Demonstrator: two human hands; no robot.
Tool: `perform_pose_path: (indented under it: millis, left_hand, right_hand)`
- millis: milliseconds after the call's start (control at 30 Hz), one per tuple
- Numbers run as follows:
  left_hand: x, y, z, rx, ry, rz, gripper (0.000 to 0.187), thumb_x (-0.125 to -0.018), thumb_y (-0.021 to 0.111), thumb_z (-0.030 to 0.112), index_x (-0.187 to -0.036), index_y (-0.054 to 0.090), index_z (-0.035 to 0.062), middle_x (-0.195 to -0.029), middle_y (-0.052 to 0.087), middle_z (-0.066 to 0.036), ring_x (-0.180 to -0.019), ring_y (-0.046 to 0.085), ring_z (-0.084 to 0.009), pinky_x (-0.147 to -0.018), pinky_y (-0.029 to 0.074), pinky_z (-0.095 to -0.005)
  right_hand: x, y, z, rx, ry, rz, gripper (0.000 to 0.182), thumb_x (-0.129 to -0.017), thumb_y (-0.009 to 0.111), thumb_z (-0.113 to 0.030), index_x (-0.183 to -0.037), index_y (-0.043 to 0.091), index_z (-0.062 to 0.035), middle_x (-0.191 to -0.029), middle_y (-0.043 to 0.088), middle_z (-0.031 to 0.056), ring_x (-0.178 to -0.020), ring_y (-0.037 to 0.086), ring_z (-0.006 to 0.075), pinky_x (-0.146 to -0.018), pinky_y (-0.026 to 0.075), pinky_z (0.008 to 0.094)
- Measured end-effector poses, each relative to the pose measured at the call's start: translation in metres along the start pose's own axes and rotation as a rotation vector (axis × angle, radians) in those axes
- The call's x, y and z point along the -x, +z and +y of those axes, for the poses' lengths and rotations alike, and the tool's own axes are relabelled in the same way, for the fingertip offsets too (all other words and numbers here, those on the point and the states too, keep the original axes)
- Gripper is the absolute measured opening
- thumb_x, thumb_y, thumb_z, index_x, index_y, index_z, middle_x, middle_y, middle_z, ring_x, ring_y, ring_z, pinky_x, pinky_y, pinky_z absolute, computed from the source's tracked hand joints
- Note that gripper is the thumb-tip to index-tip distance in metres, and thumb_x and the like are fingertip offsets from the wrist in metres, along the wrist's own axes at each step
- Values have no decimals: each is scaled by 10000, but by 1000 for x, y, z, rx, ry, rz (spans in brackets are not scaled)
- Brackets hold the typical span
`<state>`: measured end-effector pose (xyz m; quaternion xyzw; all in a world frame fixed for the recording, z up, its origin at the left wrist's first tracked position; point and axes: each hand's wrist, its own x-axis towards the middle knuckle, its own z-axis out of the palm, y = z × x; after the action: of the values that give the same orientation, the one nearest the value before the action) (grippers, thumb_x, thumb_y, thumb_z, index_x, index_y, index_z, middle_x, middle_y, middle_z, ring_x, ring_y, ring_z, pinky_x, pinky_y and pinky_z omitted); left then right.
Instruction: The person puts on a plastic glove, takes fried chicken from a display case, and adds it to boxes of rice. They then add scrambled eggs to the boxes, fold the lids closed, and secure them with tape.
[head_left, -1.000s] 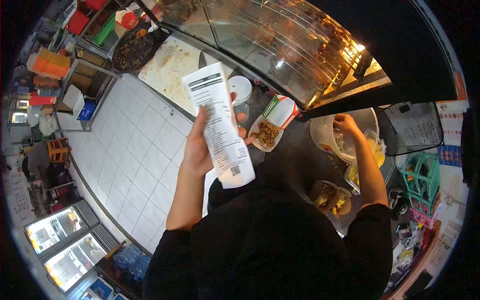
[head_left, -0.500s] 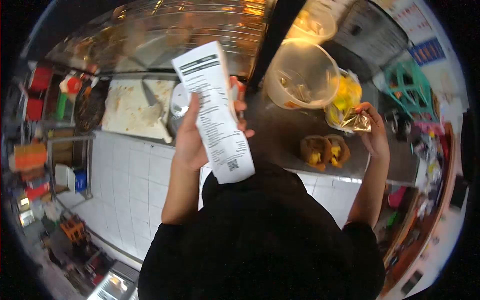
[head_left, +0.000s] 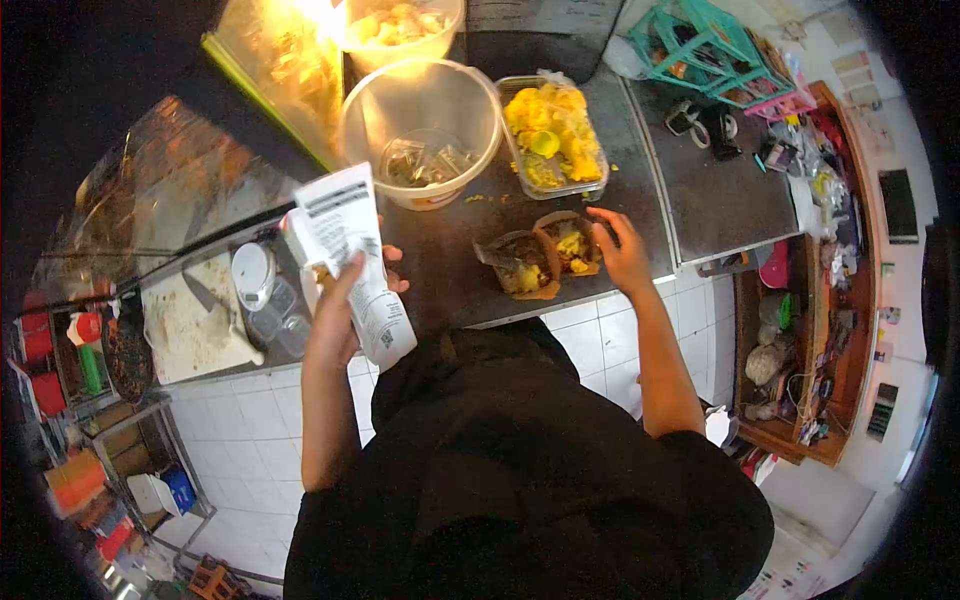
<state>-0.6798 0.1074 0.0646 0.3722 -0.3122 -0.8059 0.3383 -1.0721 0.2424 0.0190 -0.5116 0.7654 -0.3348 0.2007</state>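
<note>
My left hand (head_left: pixel 335 315) is closed around a long printed paper receipt (head_left: pixel 345 215), which hangs upright in front of the counter. My right hand (head_left: pixel 625 255) has its fingers apart, with nothing visible in them, just beside the right one of two small brown paper food boxes. That box (head_left: pixel 570 243) holds dark food with yellow bits. Against it stands the other box (head_left: pixel 522 270), with yellow food inside and a dark, shiny piece at its left edge that I cannot make out. Behind them is a clear plastic tray (head_left: pixel 555 187) of yellow food with a small yellow cup in it.
A large clear bucket (head_left: pixel 475 105) containing small packets stands on the dark counter (head_left: pixel 440 270). A knife (head_left: pixel 207 292) lies on a stained cutting board (head_left: pixel 170 340) at left, beside a white-lidded tub (head_left: pixel 253 275). A green plastic rack (head_left: pixel 700 55) stands at back right.
My view has swung to the right. The gold foil packet has left my right hand, which is now beside the boxes with fingers apart. My left hand still holds the receipt.
</note>
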Motion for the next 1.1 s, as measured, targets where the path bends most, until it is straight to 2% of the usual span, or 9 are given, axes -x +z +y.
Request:
perform_pose_path:
  millis: [100,233,300,400,600,700,800,967,1100]
  left_hand:
    - [-32,-12,-66,-321,-159,4,500,-1023,580,394,-1408,533,79,-1057,676,-63,-759,622,-113,-698,531,-289]
    - [-78,26,-162,-459,-149,237,516,-981,641,473,-1277,585,54,-1011,628,-9,-733,588,-91,-642,483,-262]
    - [-100,38,-204,-495,-109,221,519,-984,640,467,-1300,575,61,-1071,634,-23,-783,587,-97,-669,476,-257]
    - [-126,47,-260,-640,-15,350,465,-940,668,266,-1302,564,-7,-1260,639,-120,-1113,622,-246,-934,499,-374]
    - [-152,129,-285,-669,-64,328,498,-840,604,30,-1336,569,32,-1221,655,-108,-1032,649,-227,-904,507,-357]
    - [-180,216,-293,-733,-175,286,540,-809,591,-18,-1345,560,30,-1221,653,-94,-1070,635,-215,-888,510,-347]
    - [-232,275,-334,-619,-66,174,580,-803,567,-81,-1370,545,37,-1255,647,-89,-1190,599,-229,-935,493,-342]
    - [-313,417,-364,-789,56,89,626,-802,575,-73,-1412,503,50,-1271,634,-129,-1141,619,-253,-928,483,-352]
    - [-379,488,-395,-951,218,78,514,-812,697,52,-1302,545,33,-1189,662,-242,-1130,639,-430,-923,498,-455]
  right_hand:
    - [1,11,25,-197,40,-72,361,-1014,591,-258,-1343,604,-110,-1278,641,136,-1173,627,295,-1027,466,382]
    - [1,27,92,234,-76,256,418,-980,602,-278,-1343,595,-73,-1280,659,180,-1171,626,386,-1035,471,482]
    - [-2,21,118,174,298,-235,366,-983,586,-257,-1268,637,-33,-1154,703,217,-1096,653,426,-972,503,515]
    - [-8,4,138,65,326,-317,314,-1003,548,-236,-1176,676,-7,-1052,714,239,-1020,666,452,-906,519,540]
    - [-26,-83,207,78,331,-306,326,-1020,504,-243,-1164,678,-8,-1033,700,265,-972,664,465,-866,521,558]
    - [-39,-141,268,148,385,-281,345,-1009,514,-273,-1185,685,-31,-1067,704,255,-996,666,461,-881,521,555]
    - [-49,-182,342,254,439,8,349,-988,541,-307,-1203,690,-76,-1097,709,239,-1023,669,453,-891,524,552]
    - [-83,-270,415,377,579,111,370,-953,594,-316,-1230,682,-87,-1113,716,218,-1031,670,447,-904,528,538]
    - [-122,-320,445,389,634,156,396,-923,649,-330,-1239,680,-92,-1091,728,206,-1023,688,408,-887,536,518]
